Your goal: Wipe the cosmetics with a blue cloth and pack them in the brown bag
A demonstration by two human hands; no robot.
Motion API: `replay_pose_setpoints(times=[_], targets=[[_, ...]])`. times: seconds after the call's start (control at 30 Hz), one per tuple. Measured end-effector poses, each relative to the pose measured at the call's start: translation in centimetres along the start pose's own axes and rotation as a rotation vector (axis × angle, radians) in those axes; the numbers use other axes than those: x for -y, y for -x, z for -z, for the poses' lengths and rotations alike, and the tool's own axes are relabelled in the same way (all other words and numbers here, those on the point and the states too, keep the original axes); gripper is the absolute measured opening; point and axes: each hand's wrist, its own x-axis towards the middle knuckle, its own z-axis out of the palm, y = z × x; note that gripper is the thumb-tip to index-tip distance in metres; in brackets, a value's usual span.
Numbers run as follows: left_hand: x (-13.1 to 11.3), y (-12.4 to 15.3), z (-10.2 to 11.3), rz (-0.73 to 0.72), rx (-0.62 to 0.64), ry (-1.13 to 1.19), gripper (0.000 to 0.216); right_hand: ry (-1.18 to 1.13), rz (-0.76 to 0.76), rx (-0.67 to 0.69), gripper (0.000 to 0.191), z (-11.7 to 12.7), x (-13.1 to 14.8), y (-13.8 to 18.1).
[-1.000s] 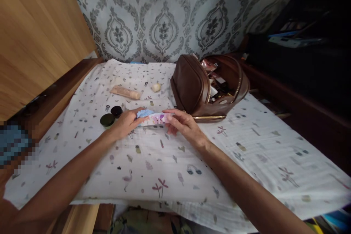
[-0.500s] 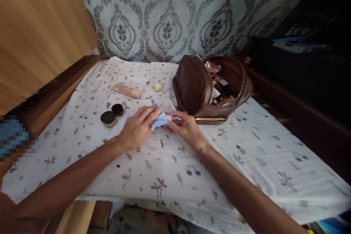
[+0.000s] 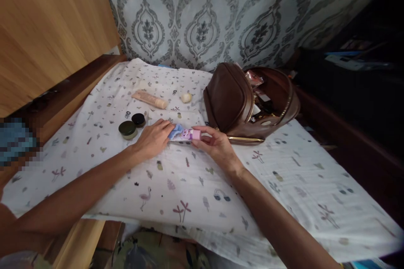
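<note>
My left hand [image 3: 154, 139] is closed on a crumpled blue cloth [image 3: 175, 132], which sits against one end of a small pink tube [image 3: 187, 134] with a purple print. The tube's pink cap [image 3: 196, 135] is pinched between the thumb and fingers of my right hand [image 3: 216, 147]. Both hands are over the patterned sheet, close in front of the bag. Left of my left hand are a dark-lidded jar [image 3: 127, 129] and a smaller black-lidded jar [image 3: 138, 119]. Behind them lie a beige squeeze tube [image 3: 149, 99] and a small whitish round item [image 3: 186, 98].
A brown leather bag [image 3: 227, 96] stands unzipped at the right, with various small items inside. White printed fabric [image 3: 195, 193] covers the surface. A wooden panel [image 3: 53, 29] rises at the left, and the patterned wall [image 3: 202, 29] closes off the back.
The cloth has shifted left along the pink tube, uncovering its purple print. My left hand has moved slightly left with it. The view has tilted a little.
</note>
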Motion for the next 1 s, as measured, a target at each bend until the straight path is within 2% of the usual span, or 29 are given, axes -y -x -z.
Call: replay_pose_setpoints(times=[0.07,0.17,0.27,0.5,0.63,0.87,1.0], targets=[[-0.7,0.2,0.1,-0.021,-0.097,0.011,0.040,-0.014,-0.011,0.011,0.051,-0.1,0.1,0.1],[-2.2,0.6,0.0,-0.164,-0.231,0.026,0.045,0.001,0.006,0.010,0.048,-0.3,0.2,0.2],[-3.1,0.7,-0.2,-0.281,-0.273,-0.011,0.042,0.046,0.011,-0.009,0.048,-0.2,0.2,0.1],[-0.8,0.2,-0.2,-0.227,-0.128,-0.087,0.034,0.088,0.041,-0.049,0.047,-0.1,0.0,-0.1],[0.1,0.0,0.3,-0.223,-0.107,-0.141,0.027,0.093,0.047,-0.058,0.048,-0.3,0.4,0.0],[1.7,-0.1,1.4,-0.189,-0.177,-0.102,0.026,0.055,0.037,-0.148,0.047,-0.2,1.1,0.1],[0.2,0.1,2.2,-0.167,-0.333,0.054,0.026,-0.011,0.032,-0.178,0.046,-0.1,1.0,0.0]])
